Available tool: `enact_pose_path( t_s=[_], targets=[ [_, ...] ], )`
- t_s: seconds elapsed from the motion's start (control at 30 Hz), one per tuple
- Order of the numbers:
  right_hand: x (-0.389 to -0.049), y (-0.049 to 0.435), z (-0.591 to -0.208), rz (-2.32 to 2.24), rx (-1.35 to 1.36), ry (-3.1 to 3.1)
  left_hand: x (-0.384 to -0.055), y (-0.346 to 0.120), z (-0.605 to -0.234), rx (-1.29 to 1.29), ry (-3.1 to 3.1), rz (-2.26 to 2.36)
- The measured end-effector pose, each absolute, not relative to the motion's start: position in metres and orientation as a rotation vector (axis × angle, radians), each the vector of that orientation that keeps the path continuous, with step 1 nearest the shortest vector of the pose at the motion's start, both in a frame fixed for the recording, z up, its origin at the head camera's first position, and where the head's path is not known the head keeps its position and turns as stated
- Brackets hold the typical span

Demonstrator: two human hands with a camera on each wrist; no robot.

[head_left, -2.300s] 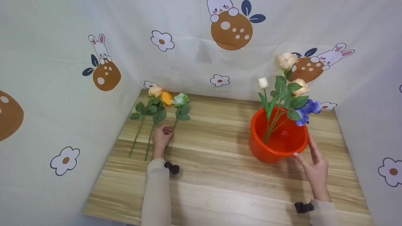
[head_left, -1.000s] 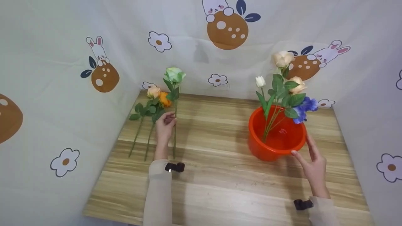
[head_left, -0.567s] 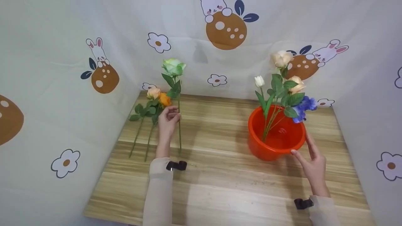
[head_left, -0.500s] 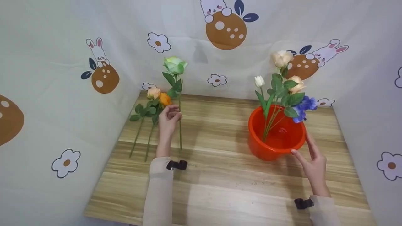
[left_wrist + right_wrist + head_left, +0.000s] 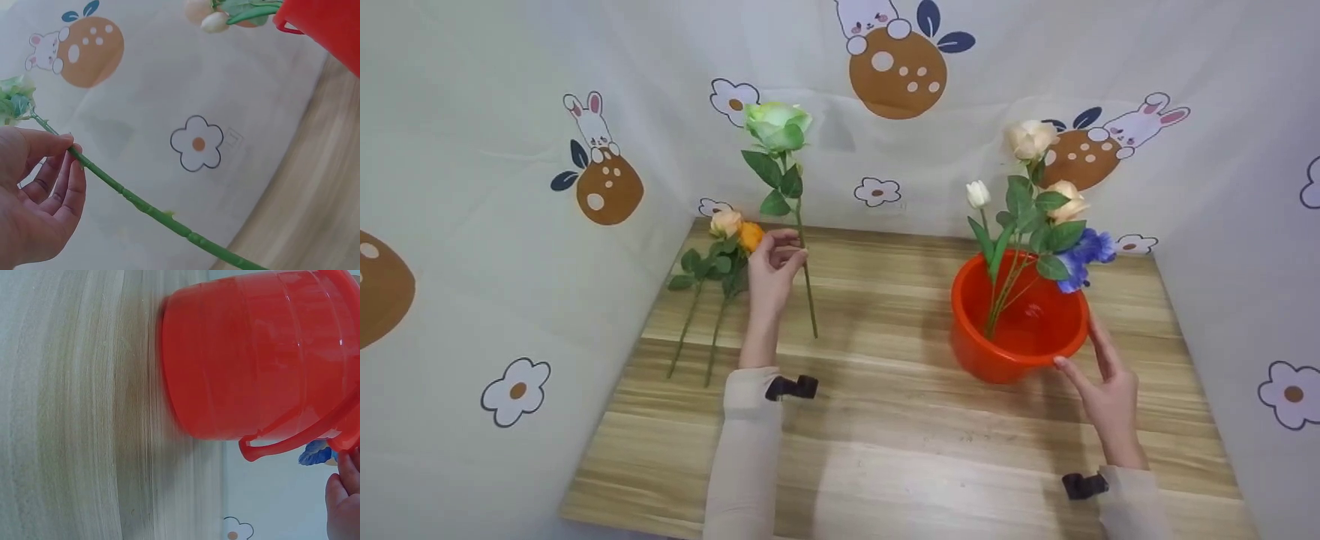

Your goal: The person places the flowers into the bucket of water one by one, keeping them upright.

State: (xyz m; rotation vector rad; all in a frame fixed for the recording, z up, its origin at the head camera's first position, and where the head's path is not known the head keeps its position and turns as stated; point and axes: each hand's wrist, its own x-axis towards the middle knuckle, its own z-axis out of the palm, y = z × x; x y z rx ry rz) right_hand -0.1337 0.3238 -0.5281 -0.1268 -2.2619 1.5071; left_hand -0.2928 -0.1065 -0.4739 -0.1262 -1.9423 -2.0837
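Observation:
My left hand (image 5: 774,274) pinches the stem of a pale green artificial rose (image 5: 778,126) between thumb and fingertips. The flower is raised, bloom up, its stem end above the table. In the left wrist view the green stem (image 5: 140,203) runs down to the right from the fingertips. My right hand (image 5: 1114,401) rests against the red bucket (image 5: 997,360), thumb at the rim and extended fingers along its outer side. Inside the bucket stand a white tulip (image 5: 978,195), two peach roses (image 5: 1031,139) and a blue flower (image 5: 1086,261). The bucket stands upright; its handle (image 5: 304,436) hangs down in the right wrist view.
On the wooden table (image 5: 900,450), a peach rose (image 5: 727,222) and an orange flower (image 5: 751,236) lie side by side at the back left, left of the left hand. Printed fabric walls (image 5: 810,45) enclose the table at the back and both sides.
My left hand has taken the green rose's stem, lifted it from the table, and moved up and slightly right with it. The right hand stays at the bucket's rim.

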Motion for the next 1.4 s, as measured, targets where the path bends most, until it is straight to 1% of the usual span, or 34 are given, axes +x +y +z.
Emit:
enact_pose_path(
  t_s=[0.43,0.63,0.73,0.93,1.17,1.4],
  targets=[
    [-0.133,0.323,-0.527,1.526,-0.154,-2.269,-0.296,-0.078,-0.434,-0.215,-1.883,-2.166],
    [-0.134,0.323,-0.528,1.532,-0.134,-2.25,-0.286,-0.064,-0.402,-0.305,-1.896,-2.15],
    [-0.133,0.324,-0.528,1.531,-0.138,-2.25,-0.283,-0.056,-0.393,-0.339,-1.889,-2.159],
    [-0.133,0.324,-0.528,1.524,-0.137,-2.248,-0.284,-0.038,-0.385,-0.394,-1.887,-2.176],
    [-0.135,0.326,-0.531,1.559,-0.059,-2.196,-0.284,-0.016,-0.379,-0.455,-1.867,-2.217],
    [-0.135,0.325,-0.531,1.555,-0.078,-2.211,-0.283,0.005,-0.377,-0.506,-1.903,-2.225]
  ],
)
